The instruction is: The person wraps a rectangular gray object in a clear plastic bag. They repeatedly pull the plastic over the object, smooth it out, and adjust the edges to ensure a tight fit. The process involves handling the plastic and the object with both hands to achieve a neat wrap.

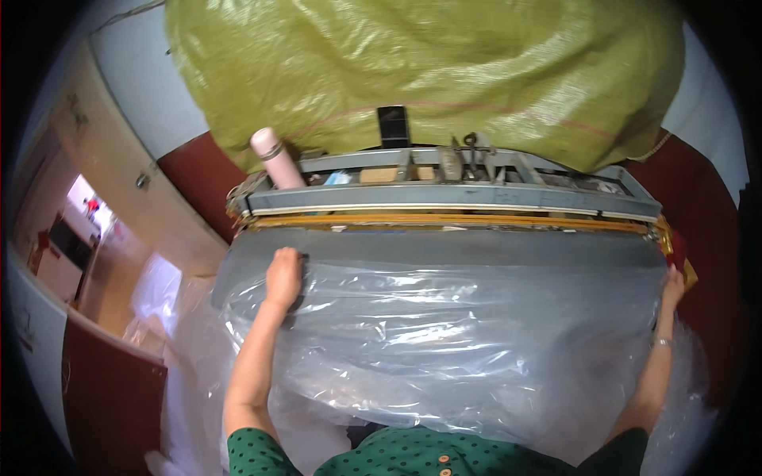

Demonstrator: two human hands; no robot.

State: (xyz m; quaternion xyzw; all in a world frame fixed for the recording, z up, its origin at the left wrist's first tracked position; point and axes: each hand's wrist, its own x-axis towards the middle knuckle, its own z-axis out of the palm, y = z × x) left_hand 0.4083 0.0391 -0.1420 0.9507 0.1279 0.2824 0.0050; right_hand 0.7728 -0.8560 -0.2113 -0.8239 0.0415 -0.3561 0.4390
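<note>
Clear plastic film [413,333] is spread in wrinkled layers over a grey work surface [476,247] in front of me. At the left part of the film's far edge, my left hand [284,278] is closed, with the film gathered at its fingers. My right hand [673,287] is at the right end of the surface, fingers pressed together near the film's far right corner. What those right fingers hold is too small to tell. Just beyond both hands, a long yellowish-orange strip [444,220] runs along a grey metal frame [452,196].
A pink bottle [278,159] stands at the frame's left end. Small tools [471,159] and a black flat object [393,127] are behind the frame. A yellow-green woven sheet [444,63] hangs beyond. More film drapes at the left near an open door [143,159].
</note>
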